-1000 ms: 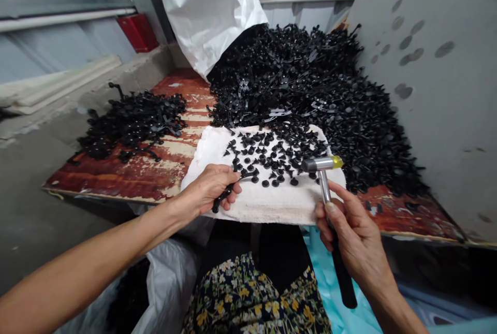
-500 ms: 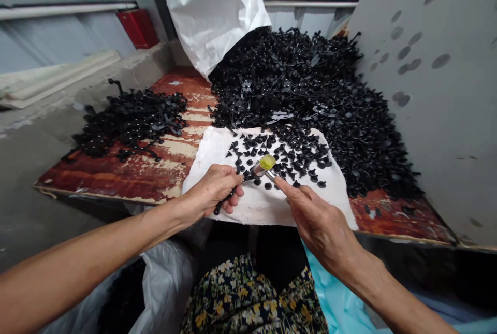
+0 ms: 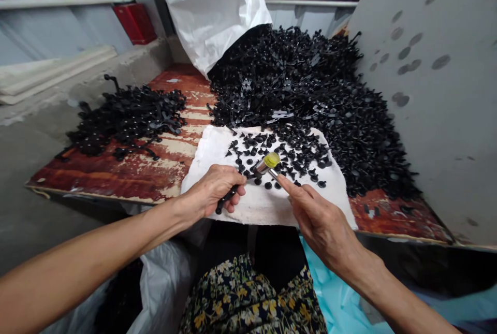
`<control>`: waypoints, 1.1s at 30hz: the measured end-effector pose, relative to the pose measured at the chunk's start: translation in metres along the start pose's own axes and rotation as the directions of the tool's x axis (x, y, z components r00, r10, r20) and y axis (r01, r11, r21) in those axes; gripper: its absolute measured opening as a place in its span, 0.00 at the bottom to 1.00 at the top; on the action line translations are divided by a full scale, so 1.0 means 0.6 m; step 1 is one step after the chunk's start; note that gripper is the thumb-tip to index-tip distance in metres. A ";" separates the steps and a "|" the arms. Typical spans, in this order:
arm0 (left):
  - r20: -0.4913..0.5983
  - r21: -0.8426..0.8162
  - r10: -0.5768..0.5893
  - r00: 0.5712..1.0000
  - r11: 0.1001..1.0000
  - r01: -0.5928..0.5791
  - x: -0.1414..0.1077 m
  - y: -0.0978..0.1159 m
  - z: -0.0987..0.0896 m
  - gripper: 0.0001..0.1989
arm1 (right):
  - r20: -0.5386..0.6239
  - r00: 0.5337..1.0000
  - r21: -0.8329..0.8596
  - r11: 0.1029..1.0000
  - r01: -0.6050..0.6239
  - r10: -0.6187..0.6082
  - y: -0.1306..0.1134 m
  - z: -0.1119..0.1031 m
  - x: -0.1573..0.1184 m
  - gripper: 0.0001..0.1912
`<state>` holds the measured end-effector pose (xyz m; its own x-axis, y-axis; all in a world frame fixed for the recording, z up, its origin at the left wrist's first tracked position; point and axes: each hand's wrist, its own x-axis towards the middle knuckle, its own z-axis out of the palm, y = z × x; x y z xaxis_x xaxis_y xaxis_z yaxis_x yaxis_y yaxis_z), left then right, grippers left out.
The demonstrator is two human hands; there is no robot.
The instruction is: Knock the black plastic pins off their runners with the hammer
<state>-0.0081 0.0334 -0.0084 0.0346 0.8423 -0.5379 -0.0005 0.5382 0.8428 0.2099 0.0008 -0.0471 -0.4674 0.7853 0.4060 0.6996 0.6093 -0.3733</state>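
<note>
My left hand (image 3: 219, 189) is closed on a slim black part (image 3: 225, 200), whose rounded end sticks out below the fingers. In my right hand (image 3: 314, 209) is a small hammer (image 3: 263, 167) with a metal head and a yellow-green face, the index finger stretched along its handle. The hammer head sits just right of my left fingertips, over the white cloth (image 3: 264, 212); whether it touches the black part I cannot tell. Many small black disc-headed pegs (image 3: 289, 150) lie scattered on the cloth beyond my hands.
A large heap of black parts (image 3: 303, 75) fills the back and right of the worn red table (image 3: 97, 176). A smaller pile (image 3: 128, 121) lies at the left. A white sack (image 3: 217, 8) stands behind; a grey board (image 3: 435, 116) borders the right side.
The hammer head has shifted slightly right, with my right hand moving along. My left hand has stayed nearly in place, still gripping the black part. The view has turned slightly.
</note>
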 end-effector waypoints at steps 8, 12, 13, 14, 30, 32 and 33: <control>-0.006 0.050 0.039 0.999 0.998 -0.039 0.002 -0.001 -0.001 0.08 | 0.024 1.000 0.055 0.998 -0.020 0.019 0.004 0.000 0.004 0.25; -0.024 0.068 0.035 0.999 0.997 -0.034 0.004 0.000 -0.001 0.08 | -0.015 1.000 0.130 0.991 -0.011 0.013 -0.004 -0.019 0.010 0.25; -0.024 0.072 0.036 0.999 0.997 -0.034 0.003 0.001 -0.001 0.08 | -0.057 0.998 0.153 0.988 0.003 0.006 -0.007 -0.026 0.012 0.25; -0.024 0.078 0.039 0.999 0.996 -0.037 0.002 0.001 -0.001 0.08 | -0.104 0.995 0.172 0.985 0.016 0.002 -0.011 -0.032 0.013 0.26; -0.011 0.110 0.063 0.998 0.992 -0.061 0.004 -0.011 -0.005 0.07 | 0.023 0.998 -0.013 0.998 0.057 -0.057 -0.017 -0.046 0.014 0.26; -0.012 0.112 0.047 0.999 0.993 -0.045 0.005 -0.011 -0.006 0.08 | -0.035 0.999 0.034 0.999 0.039 -0.038 -0.015 -0.043 0.012 0.27; -0.012 0.113 0.043 0.999 0.993 -0.041 0.005 -0.010 -0.006 0.08 | -0.086 0.996 0.059 0.998 0.029 -0.024 -0.014 -0.042 0.011 0.28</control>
<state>-0.0117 0.0327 -0.0153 0.0225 0.8648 -0.5016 0.1113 0.4965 0.8609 0.2146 -0.0019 -0.0204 -0.4359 0.7582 0.4848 0.6528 0.6372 -0.4096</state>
